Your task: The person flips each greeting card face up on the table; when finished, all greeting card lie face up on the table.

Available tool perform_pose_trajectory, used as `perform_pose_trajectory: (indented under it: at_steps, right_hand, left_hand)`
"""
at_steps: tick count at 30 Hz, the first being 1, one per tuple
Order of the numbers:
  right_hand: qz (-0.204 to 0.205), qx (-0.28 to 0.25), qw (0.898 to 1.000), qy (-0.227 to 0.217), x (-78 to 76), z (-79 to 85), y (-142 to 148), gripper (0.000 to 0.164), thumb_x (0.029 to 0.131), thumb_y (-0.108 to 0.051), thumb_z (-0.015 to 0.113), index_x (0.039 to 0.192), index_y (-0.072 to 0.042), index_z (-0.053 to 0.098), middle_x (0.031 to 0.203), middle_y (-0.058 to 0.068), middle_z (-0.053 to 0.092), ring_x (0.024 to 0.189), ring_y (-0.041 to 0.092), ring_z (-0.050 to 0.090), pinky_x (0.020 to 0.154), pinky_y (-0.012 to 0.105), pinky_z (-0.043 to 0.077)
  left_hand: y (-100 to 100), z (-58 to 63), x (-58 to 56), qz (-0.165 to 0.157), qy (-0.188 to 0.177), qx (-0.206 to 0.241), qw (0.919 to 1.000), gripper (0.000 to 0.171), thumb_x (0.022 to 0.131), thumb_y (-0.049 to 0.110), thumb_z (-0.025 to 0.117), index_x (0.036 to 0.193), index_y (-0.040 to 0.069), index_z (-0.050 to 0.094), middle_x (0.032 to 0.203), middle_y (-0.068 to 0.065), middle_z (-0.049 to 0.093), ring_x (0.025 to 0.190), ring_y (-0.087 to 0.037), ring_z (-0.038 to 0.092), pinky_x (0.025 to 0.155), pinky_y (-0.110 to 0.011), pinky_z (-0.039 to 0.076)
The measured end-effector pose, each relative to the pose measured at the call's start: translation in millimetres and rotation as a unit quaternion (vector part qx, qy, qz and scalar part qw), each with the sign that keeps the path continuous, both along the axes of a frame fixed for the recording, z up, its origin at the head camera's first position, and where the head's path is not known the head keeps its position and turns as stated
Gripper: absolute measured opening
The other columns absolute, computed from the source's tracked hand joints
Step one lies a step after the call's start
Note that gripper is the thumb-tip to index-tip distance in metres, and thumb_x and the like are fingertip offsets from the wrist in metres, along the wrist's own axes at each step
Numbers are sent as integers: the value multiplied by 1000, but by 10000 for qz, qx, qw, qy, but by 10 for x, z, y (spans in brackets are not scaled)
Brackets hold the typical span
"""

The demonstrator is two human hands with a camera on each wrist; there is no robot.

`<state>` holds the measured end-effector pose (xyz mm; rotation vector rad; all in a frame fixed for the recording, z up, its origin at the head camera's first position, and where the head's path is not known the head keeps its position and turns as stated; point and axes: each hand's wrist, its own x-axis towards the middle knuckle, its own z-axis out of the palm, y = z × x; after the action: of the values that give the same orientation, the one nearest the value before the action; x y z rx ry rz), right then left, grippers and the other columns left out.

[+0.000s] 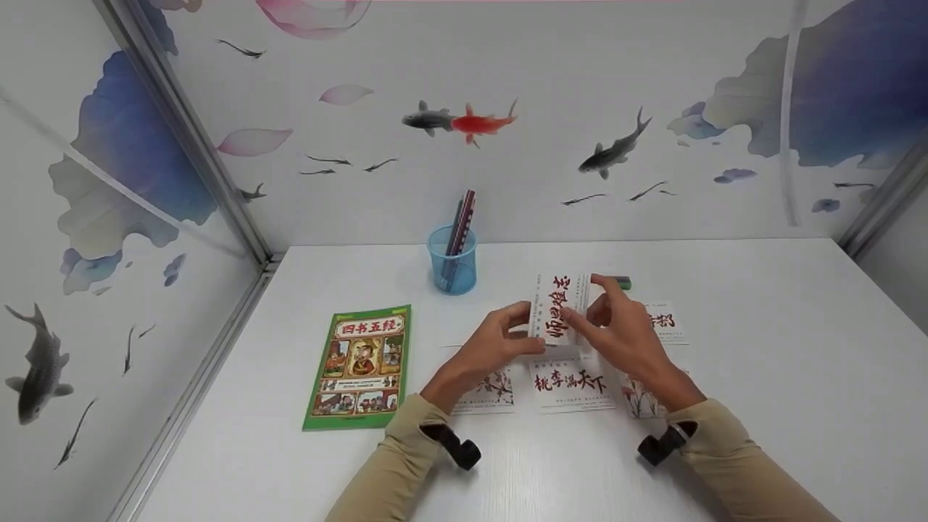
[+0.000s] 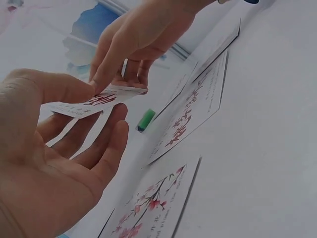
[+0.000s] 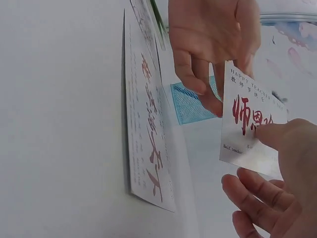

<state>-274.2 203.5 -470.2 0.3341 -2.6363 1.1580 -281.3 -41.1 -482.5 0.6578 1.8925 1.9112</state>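
Note:
A white greeting card with red brush lettering is held up over the table between both hands. My left hand pinches its left edge; the left wrist view shows the thumb on top and the other fingers beneath. My right hand grips the opposite side, its thumb pressing on the lettering and its fingers behind. Below lie a card with red lettering, a card with blossom branches, and a flowered card partly hidden by the right wrist. Another lettered card lies beyond the right hand.
To the left lies a green-bordered picture book. A blue mesh pen cup holding several dark pencils stands near the back wall. Behind the right hand is a small green cylinder-like object. Printed panels enclose the table.

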Motion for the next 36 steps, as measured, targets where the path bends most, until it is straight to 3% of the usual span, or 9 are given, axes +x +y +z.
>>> perform_pose_trajectory:
  at_steps: [3,6,11,15,19,25,29,31,36]
  right_hand:
    - [-25,-127,9999,-100,3,-9,4,94,97,-50,80,168,-11,32,122,14,71,102,29,72,85,43,59]
    - [28,-262,9997,-16,-12,-21,14,98,96,-41,84,171,-13,26,149,19,59,127,36,64,97,52,58]
    - [233,-111,9994,244,-41,-47,37,69,97,-20,84,156,-7,50,149,18,61,131,37,61,100,53,57]
    - [285,273,9988,278,-38,-65,48,37,97,-16,83,131,-7,71,138,16,66,113,32,69,87,44,60]
    - [384,481,9981,75,-30,-83,52,29,96,-12,83,124,-8,77,143,21,64,106,31,74,84,41,61]
    - [576,571,9964,-253,-23,-113,87,27,96,-7,80,123,-4,78,141,25,66,105,35,74,90,50,63]
    - [533,704,9951,-437,-19,-100,104,25,99,-11,78,122,-1,78,139,26,65,107,35,73,93,53,62]
    - [532,783,9940,-539,-19,-90,107,25,100,-12,77,122,0,78,139,27,64,109,36,72,94,53,62]
    - [538,967,9911,-740,-18,-78,123,24,102,-14,75,120,1,79,135,28,64,110,38,71,94,53,62]
  left_hand:
    - [10,-13,-13,128,-142,52,9998,61,103,4,66,161,9,48,151,-12,64,128,-28,71,103,-38,62]
    - [2,-11,-24,335,-211,124,9991,55,106,2,62,159,9,48,145,-15,69,118,-26,76,99,-37,64]
    - [-12,12,-58,964,305,-174,9947,48,110,3,58,157,7,48,136,-17,72,103,-23,79,95,-43,66]
    - [15,29,-108,1770,1053,-894,9745,37,109,3,60,146,6,59,134,-14,70,100,-19,78,91,-40,66]
    - [82,34,-158,2169,1604,-1710,9476,26,103,6,71,129,8,73,135,-11,67,110,-19,74,94,-28,64]
    - [222,25,-222,1841,2194,-2766,9173,41,93,13,87,131,6,75,154,-16,54,127,-29,69,110,-33,58]
    - [296,9,-244,1535,2314,-3427,8975,42,95,18,85,135,7,75,163,-15,49,149,-30,53,125,-38,45]
    - [315,3,-244,1386,2245,-3668,8921,41,98,20,82,136,9,75,166,-14,47,158,-31,43,130,-40,39]
    - [328,-9,-229,1042,2192,-4036,8821,41,105,25,74,143,12,71,173,-13,41,163,-32,34,134,-43,32]
